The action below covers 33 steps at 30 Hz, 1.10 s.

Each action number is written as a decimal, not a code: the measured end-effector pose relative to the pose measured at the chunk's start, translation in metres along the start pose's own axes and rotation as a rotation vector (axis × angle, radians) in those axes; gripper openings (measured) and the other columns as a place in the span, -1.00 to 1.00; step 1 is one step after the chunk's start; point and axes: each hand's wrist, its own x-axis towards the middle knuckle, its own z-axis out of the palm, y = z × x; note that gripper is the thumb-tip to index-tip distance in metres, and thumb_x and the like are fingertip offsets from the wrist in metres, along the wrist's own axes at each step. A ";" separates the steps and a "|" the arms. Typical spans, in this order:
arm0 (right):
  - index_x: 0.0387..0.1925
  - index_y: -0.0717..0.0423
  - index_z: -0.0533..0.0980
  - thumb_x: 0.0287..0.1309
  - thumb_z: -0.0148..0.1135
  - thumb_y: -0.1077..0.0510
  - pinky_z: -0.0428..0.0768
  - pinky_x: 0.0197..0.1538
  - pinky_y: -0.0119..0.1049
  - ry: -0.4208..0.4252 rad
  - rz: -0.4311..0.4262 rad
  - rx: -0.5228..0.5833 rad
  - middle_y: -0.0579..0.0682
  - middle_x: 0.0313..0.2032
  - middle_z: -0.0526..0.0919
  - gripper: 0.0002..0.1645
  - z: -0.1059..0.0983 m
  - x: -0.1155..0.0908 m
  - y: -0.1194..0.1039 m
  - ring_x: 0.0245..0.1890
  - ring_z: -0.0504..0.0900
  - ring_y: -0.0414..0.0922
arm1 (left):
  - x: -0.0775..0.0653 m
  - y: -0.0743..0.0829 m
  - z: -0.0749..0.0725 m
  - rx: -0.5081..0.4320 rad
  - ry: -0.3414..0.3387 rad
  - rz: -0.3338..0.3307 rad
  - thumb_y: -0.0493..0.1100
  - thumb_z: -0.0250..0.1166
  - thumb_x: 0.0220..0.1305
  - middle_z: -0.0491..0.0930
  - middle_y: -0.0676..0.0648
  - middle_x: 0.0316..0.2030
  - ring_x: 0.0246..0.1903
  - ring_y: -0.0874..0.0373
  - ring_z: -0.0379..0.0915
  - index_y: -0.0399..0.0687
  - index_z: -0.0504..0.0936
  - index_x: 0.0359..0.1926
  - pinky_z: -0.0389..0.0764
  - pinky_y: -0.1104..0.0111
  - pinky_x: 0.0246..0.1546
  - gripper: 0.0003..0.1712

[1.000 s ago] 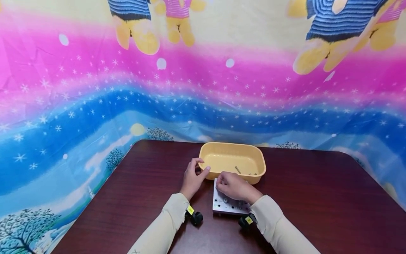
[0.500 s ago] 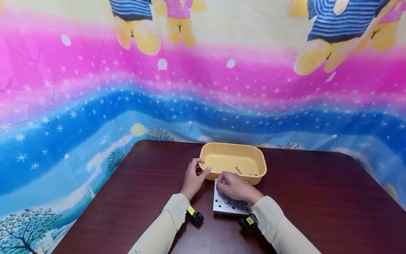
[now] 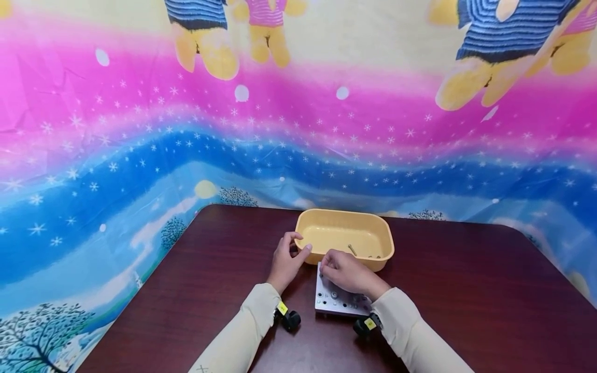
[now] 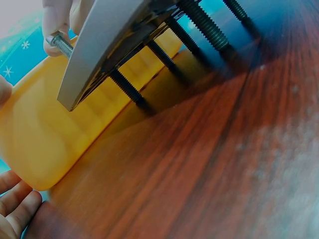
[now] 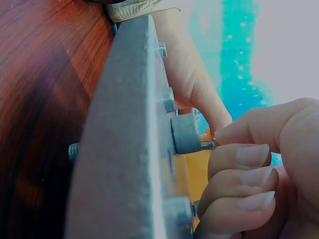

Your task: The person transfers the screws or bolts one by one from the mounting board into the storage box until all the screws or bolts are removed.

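Note:
A silver metal plate (image 3: 326, 305) with holes and several bolts through it stands in front of a yellow plastic bin (image 3: 345, 220). Bolt shanks (image 4: 159, 55) stick out below the plate toward the table. My right hand (image 3: 347, 272) is over the plate's far left part, and its fingertips pinch a small screw (image 4: 61, 45) standing up from the plate near its corner. Bolt heads (image 5: 185, 133) of different sizes rise beside those fingers. My left hand (image 3: 285, 261) holds the bin's near left corner, thumb at the front rim and fingers around the left side.
Inside the bin lie a long screw (image 3: 352, 250) and a few small pieces of hardware (image 3: 375, 257) by the front wall. All of it is on a dark red wooden table (image 3: 466, 290). A printed cloth (image 3: 298, 119) hangs behind the table's far edge.
Both hands keep nearly the same places. The right fingers have shifted slightly, and a dark bolt head now shows just below them. The head view has drifted a little.

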 end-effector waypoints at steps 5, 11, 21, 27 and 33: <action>-0.32 0.12 0.48 0.28 0.11 0.19 0.45 -0.52 -0.32 0.011 0.001 0.019 -0.07 -0.55 0.49 -0.92 0.001 0.000 -0.001 -0.59 0.46 -0.16 | 0.000 -0.001 0.000 0.003 -0.001 -0.004 0.18 0.31 0.21 0.43 -0.03 -0.03 0.02 0.11 0.46 0.19 0.41 0.00 0.54 0.22 0.01 -0.57; -0.30 0.11 0.48 0.29 0.11 0.17 0.45 -0.53 -0.31 0.001 0.021 0.028 -0.06 -0.55 0.49 -0.91 0.000 0.000 -0.001 -0.59 0.45 -0.15 | 0.000 -0.001 0.001 0.009 -0.002 -0.006 0.18 0.32 0.19 0.43 -0.02 -0.03 0.02 0.11 0.46 0.20 0.41 -0.01 0.54 0.23 0.00 -0.57; -0.29 0.12 0.48 0.30 0.10 0.18 0.42 -0.57 -0.29 0.038 0.030 0.049 -0.05 -0.59 0.49 -0.92 -0.006 -0.001 -0.001 -0.63 0.42 -0.15 | 0.000 -0.001 0.001 0.012 0.001 -0.002 0.17 0.32 0.20 0.43 -0.01 -0.02 0.03 0.11 0.45 0.19 0.41 -0.01 0.54 0.23 0.01 -0.57; -0.27 0.07 0.47 0.29 0.13 0.13 0.38 -0.59 -0.29 0.083 0.083 0.039 -0.03 -0.64 0.47 -0.91 -0.013 -0.001 0.001 -0.68 0.39 -0.14 | 0.000 0.000 0.001 0.010 0.003 0.001 0.16 0.32 0.20 0.43 -0.02 -0.02 0.03 0.11 0.46 0.18 0.42 -0.01 0.54 0.23 0.00 -0.57; -0.28 0.08 0.46 0.28 0.14 0.13 0.40 -0.58 -0.27 0.129 0.086 0.050 0.04 -0.61 0.55 -0.91 -0.021 -0.001 0.005 -0.68 0.42 -0.14 | 0.000 0.001 0.000 0.004 0.011 -0.002 0.14 0.33 0.19 0.44 -0.02 -0.03 0.01 0.12 0.47 0.19 0.42 -0.01 0.55 0.24 -0.01 -0.59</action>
